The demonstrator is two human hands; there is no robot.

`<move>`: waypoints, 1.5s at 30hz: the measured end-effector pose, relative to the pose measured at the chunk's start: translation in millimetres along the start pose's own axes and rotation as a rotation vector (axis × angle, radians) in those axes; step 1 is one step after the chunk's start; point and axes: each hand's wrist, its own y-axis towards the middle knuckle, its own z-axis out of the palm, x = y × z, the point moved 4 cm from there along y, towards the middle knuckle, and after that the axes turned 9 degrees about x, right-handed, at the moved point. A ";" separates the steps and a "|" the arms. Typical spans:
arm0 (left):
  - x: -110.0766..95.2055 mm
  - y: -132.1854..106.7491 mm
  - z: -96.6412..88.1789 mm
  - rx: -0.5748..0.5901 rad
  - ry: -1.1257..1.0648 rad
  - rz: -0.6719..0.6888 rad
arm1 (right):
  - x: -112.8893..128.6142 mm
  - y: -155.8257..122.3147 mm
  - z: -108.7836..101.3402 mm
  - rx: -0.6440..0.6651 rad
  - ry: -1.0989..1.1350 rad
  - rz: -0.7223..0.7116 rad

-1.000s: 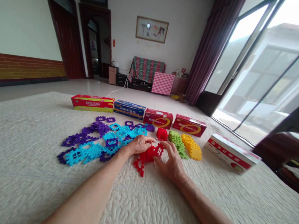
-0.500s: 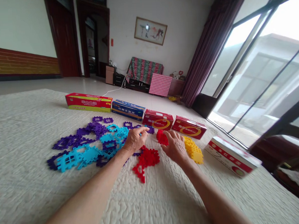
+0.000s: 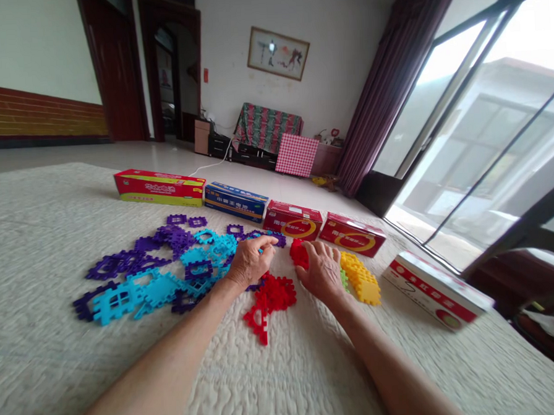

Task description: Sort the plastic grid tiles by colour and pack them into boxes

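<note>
Flat plastic interlocking tiles lie on a cream quilted mat (image 3: 277,381). My right hand (image 3: 324,270) rests against a small stack of red tiles (image 3: 298,253), its fingers curled on the stack's right side. My left hand (image 3: 251,261) hovers just left of that stack, fingers loosely bent, over the edge of the blue tiles. Loose red tiles (image 3: 270,301) lie between my wrists. A yellow stack (image 3: 360,278) sits right of my right hand, with a sliver of green tiles (image 3: 343,279) showing beside it.
Blue tiles (image 3: 160,288) and purple tiles (image 3: 135,261) spread to the left. Several cardboard boxes line the mat's far edge: red (image 3: 159,187), blue (image 3: 236,202), red (image 3: 292,220), red (image 3: 351,234). Another box (image 3: 436,289) lies at the right. Large windows stand on the right.
Both hands left the loose red tiles and moved forward. The right hand now rests on the red stack; the left hand sits beside it. The view shifted slightly.
</note>
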 end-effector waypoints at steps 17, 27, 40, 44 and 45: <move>0.3 -0.1 0.7 0.005 0.021 -0.021 | 0.6 0.8 -3.3 0.009 0.062 -0.042; -4.5 -2.0 1.0 0.025 0.037 -0.030 | 23.3 -8.7 -30.8 -0.051 0.433 -0.196; -49.2 -49.6 9.2 0.265 0.215 0.192 | 33.1 -56.1 -11.1 0.031 0.752 -0.069; -50.6 -67.7 12.0 0.316 0.264 0.235 | 37.8 -57.9 -13.5 0.073 0.738 -0.161; -47.7 -69.9 13.1 0.310 0.279 0.218 | 38.1 -57.7 -13.6 0.079 0.715 -0.164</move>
